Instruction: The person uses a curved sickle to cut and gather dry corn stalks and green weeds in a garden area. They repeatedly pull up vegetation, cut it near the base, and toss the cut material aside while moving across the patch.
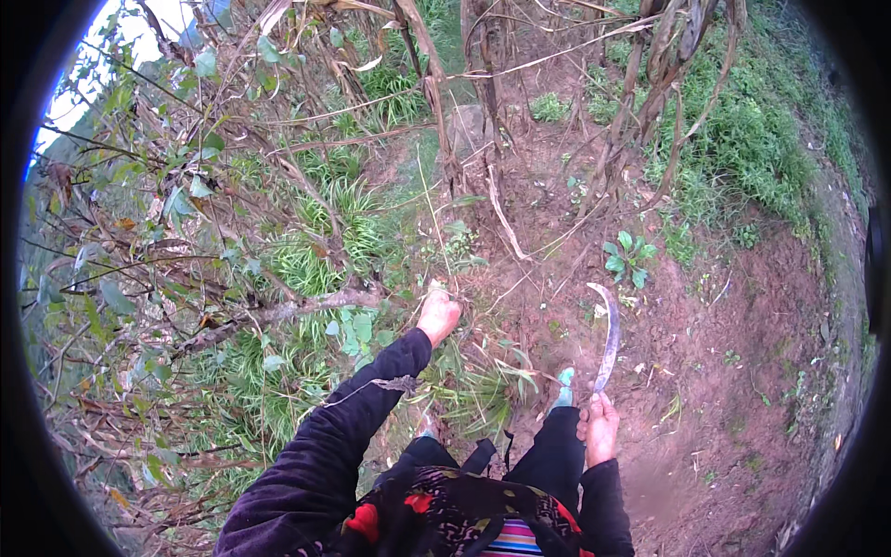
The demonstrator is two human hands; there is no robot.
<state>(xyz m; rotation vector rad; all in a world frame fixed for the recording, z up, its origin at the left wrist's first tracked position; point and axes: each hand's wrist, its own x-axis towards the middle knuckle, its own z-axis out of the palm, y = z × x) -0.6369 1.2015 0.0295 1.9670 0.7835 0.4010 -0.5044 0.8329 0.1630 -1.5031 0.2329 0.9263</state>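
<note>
My right hand (598,428) is closed round the handle end of a sickle (612,334), whose curved metal blade points away from me over reddish soil. Ahead and to the left, my left hand (439,313) is closed beside thin stems, at the edge of some weeds; whether it grips a stem cannot be made out. A tuft of long-leaved grass (480,390) grows between my left forearm and my feet. A dry, shrivelled leaf (398,383) lies across my left sleeve.
Dry stalks (487,90) stand ahead. A bare branch (306,306) and tangled leafy twigs fill the left side. A stone (468,129) sits among the stalks. A broad-leaved plant (629,257) grows beyond the blade. Bare soil (738,390) slopes at right, with green weeds (752,139) above.
</note>
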